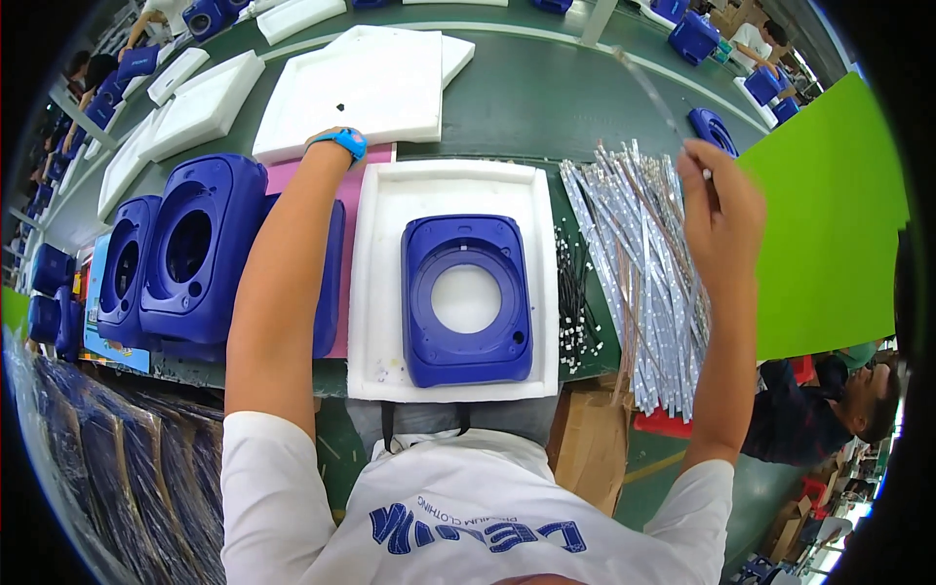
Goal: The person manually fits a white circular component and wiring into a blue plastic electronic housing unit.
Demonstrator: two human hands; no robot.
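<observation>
My right hand (721,210) is raised over the right side of the bench, pinching a thin silvery strip (651,93) that slants up and away to the left. Beneath it lies a loose pile of similar strips (639,273). In front of me a blue plastic housing with a round opening (466,297) lies flat in a white foam tray (453,185). My left arm reaches forward along the tray's left side. It ends at a blue wristband (341,142), and the hand beyond it is hidden.
Several blue housings (195,249) stand at the left on a pink sheet (292,175). White foam trays (361,83) lie at the back. Small black cables (575,292) sit beside the tray. A green board (829,214) stands at the right, with a cardboard box (590,444) and another person (829,409) below.
</observation>
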